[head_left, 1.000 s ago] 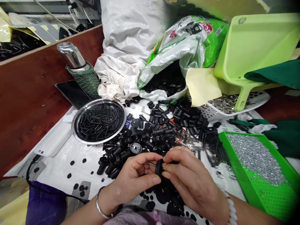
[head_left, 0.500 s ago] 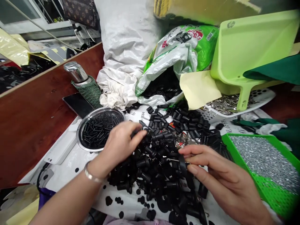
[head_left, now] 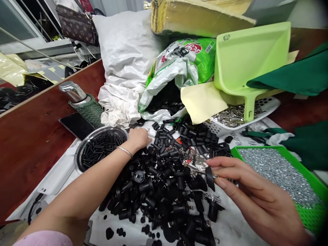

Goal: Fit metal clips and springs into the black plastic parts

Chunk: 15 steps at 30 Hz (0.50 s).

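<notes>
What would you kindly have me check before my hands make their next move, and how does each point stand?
1. Right hand has a grip on the black round part: ok, pinched between thumb and fingers.
2. Left hand holds a piece: cannot tell, its fingertips are hidden.
3. Steel dish stocked with black spiral pieces: ok.
4. Green tray stocked with small metal pieces: ok.
5. White basket unobstructed: not ok, the dustpan handle overlaps it.

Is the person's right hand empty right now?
No, the right hand pinches a black piece between thumb and fingers.
</notes>
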Tool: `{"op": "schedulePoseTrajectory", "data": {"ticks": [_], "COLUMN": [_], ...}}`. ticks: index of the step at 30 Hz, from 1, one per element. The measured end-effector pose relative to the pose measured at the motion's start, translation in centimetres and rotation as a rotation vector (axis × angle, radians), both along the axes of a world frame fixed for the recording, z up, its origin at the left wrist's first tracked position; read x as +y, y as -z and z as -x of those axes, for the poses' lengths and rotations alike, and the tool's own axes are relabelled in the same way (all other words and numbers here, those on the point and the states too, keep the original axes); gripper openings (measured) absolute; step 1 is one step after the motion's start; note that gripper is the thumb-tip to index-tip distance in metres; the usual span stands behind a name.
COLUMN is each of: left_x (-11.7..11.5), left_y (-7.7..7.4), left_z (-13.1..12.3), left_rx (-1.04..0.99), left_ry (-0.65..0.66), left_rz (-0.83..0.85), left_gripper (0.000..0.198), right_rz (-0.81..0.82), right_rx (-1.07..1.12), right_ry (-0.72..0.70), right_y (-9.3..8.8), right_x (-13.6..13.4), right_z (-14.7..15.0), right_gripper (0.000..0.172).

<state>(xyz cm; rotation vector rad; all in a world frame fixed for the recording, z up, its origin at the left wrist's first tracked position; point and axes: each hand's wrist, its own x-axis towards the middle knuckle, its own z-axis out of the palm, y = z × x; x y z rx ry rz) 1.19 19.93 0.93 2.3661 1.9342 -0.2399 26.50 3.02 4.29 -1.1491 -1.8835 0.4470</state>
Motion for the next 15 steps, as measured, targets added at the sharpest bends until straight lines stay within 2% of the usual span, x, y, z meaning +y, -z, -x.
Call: {"op": "schedulePoseTrajectory", "data": {"ticks": [4, 8, 10, 11, 15], "left_x": [-1.6, -6.2, -9.1, -10.5, -14.5], "left_y": [-2.0, -3.7, -3.8, -3.7, -2.9], "left_z": [0.3, 0.6, 0.7, 0.8, 0.9], "left_rx": [-0.184, -0.42, -0.747, -0.835, -0.975], "left_ry": [0.066, 0.147, 0.189, 0.203, 0.243], "left_rz": [-0.053, -0.079, -0.029, 0.02, 0.072], "left_gripper": [0.026, 0.029, 0.026, 0.024, 0.021], "right_rz": [0.001, -0.015, -0.038, -0.05, -0.1], "right_rx": [0.005, 0.003, -0.017, -0.03, -0.093], "right_ry": [0.004, -0.004, -0.001, -0.005, -0.084], "right_y": [-0.1, -0.6, -0.8, -0.9, -1.1], "right_x": [0.2, 0.2, 0.2, 0.2, 0.2], "right_z": [0.2, 0.5, 0.9, 1.1, 2.6], "right_gripper": [0.007, 0.009, 0.009, 0.009, 0.012]}}
